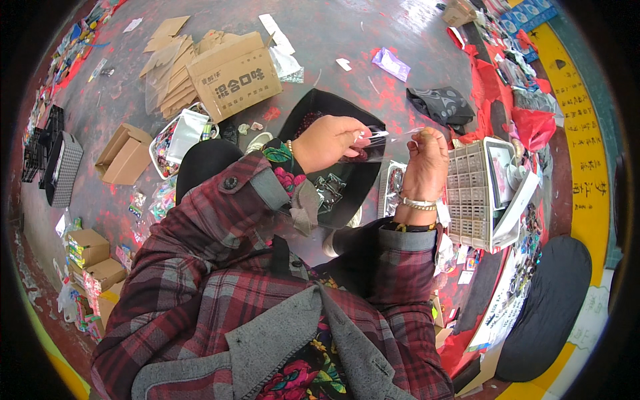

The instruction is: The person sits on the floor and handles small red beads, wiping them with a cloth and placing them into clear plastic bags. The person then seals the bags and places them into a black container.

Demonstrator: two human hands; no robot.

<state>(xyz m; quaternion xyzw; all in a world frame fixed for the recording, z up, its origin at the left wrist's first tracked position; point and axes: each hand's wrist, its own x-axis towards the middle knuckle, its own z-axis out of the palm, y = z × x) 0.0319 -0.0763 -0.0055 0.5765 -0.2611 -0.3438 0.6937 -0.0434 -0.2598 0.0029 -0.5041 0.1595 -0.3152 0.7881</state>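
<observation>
My left hand (331,143) pinches one end of a thin piece of clear plastic film (395,139). My right hand (427,162) grips its other end, thumb against the fingers, so the film stretches between the two. Something small and white shows at my left fingertips; what it is I cannot make out. Below the hands, between my knees, stands an open black bin (363,180). Several small clear packets (329,191) with dark contents lie inside it, and dark red small items show near its far end.
To the right stands a white plastic basket (467,193); a narrow tray (392,190) is beside the bin. A large cardboard box (233,77) with flattened cartons lies ahead left. Nearby are an open carton (125,155), a white tub (189,137) and a dark bag (440,107).
</observation>
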